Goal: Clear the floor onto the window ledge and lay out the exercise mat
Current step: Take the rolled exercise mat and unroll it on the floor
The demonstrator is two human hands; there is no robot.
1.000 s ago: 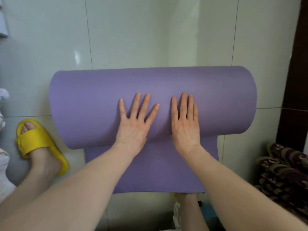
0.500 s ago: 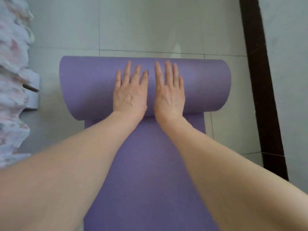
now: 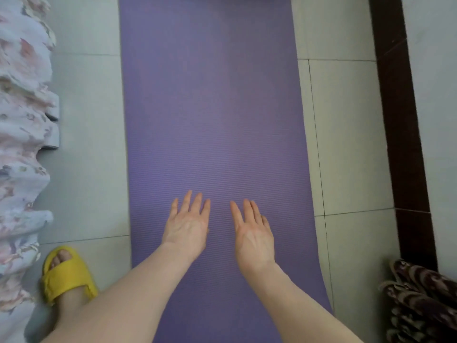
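Note:
The purple exercise mat (image 3: 212,115) lies flat on the tiled floor and runs from the bottom edge up past the top of the view; no rolled part shows. My left hand (image 3: 186,224) and my right hand (image 3: 252,231) hover side by side over its near half, palms down, fingers straight and slightly apart, holding nothing. Whether the palms touch the mat I cannot tell.
A floral bedcover (image 3: 22,134) hangs along the left edge. My left foot in a yellow slipper (image 3: 65,276) stands on the pale tiles (image 3: 86,169) beside the mat. A dark threshold strip (image 3: 400,125) runs down the right, with brown patterned slippers (image 3: 420,300) at the lower right.
The roll under my palms has unrolled away out of view, leaving the mat flat. Both hands have come off it and drawn back toward me.

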